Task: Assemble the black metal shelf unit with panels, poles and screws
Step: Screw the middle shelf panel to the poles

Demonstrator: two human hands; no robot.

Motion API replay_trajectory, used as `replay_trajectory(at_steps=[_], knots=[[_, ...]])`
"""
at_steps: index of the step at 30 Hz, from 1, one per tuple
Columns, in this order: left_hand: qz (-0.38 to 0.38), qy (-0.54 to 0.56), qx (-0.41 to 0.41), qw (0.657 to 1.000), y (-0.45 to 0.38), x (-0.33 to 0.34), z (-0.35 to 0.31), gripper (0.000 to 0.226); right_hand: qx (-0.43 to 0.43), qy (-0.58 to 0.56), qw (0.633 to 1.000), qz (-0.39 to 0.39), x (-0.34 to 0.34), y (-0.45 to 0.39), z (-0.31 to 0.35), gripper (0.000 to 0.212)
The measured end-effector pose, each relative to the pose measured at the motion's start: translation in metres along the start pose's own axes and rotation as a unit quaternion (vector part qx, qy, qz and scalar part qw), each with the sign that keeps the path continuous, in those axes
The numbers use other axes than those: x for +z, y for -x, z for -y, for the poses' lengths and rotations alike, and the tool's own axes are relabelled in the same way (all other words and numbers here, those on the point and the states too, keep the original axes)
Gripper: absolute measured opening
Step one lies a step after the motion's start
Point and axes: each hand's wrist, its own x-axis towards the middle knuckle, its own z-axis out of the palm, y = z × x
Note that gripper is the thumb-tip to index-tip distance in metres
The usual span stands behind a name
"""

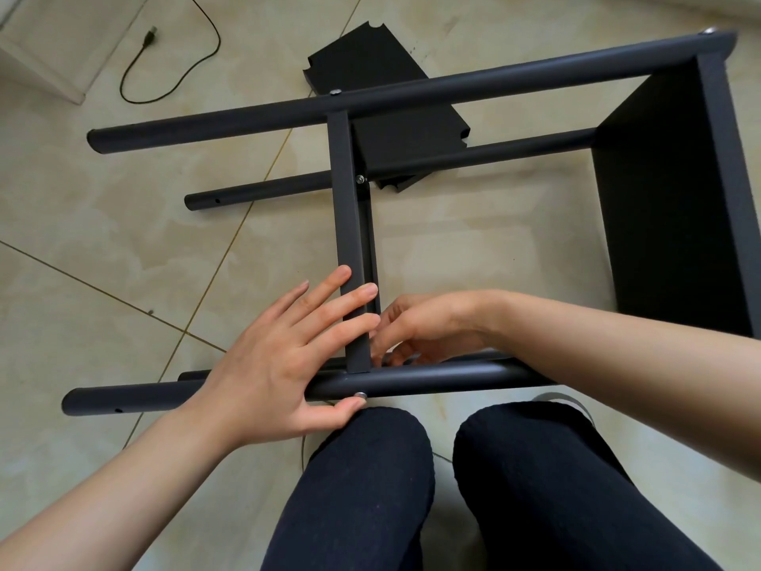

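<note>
The black shelf frame lies on its side on the tiled floor. Its near pole (432, 379) runs across in front of my knees. A middle panel (350, 241) stands on edge between the near pole and the far upper pole (412, 92). My left hand (284, 356) lies flat with straight fingers on the panel's near end, and its thumb touches a silver screw (361, 394) in the near pole. My right hand (420, 327) is curled just right of the panel's lower corner; what its fingertips hold is hidden. An end panel (675, 191) closes the frame at right.
A loose black panel (383, 72) lies on the floor behind the frame. A lower far pole (263, 191) ends at the left with an open hole. A black USB cable (173, 55) curls at the upper left. My knees in dark trousers (432, 488) fill the bottom.
</note>
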Motion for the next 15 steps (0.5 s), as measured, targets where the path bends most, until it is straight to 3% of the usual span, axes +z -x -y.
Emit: replay_trajectory(at_steps=[4, 15], knots=[[-0.002, -0.002, -0.001, 1.0, 0.0002, 0.0005, 0.0001, 0.075, -0.019, -0.021, 0.999, 0.035, -0.003, -0.0004, -0.0015, 0.026], [0.0, -0.008, -0.002, 1.0, 0.0003, 0.0001, -0.0004, 0.073, -0.01, 0.017, 1.0, 0.012, 0.0017, 0.0017, -0.0005, 0.025]])
